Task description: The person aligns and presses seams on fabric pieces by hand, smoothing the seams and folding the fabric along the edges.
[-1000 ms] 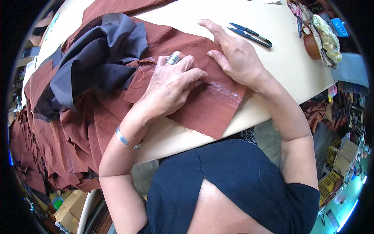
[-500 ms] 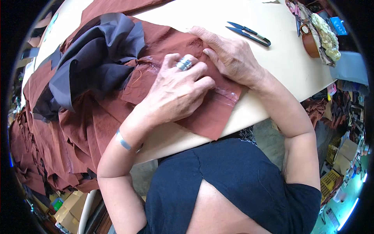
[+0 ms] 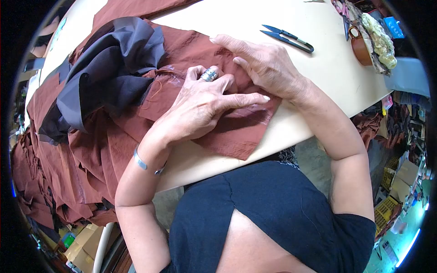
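Reddish-brown fabric with a seam and loose threads lies across the table. My left hand, with a ring, presses its curled fingers into this fabric, and its thumb stretches out to the right. My right hand rests over the far edge of the same piece. Its index finger is extended and its thumb is apart from it; the other fingertips are hidden. Left of my hands, a bunched dark grey-black fabric lies on the brown cloth. Black thread snips lie beyond my right hand.
The pale table has its front edge close to my body. A brown cup-like container, a blue box and pink-handled scissors sit at the back right. More brown fabric hangs down on the left.
My left thumb has stretched out to the right, away from the curled fingers. The near corner of the brown fabric has shifted slightly left and up, and my right hand slightly left.
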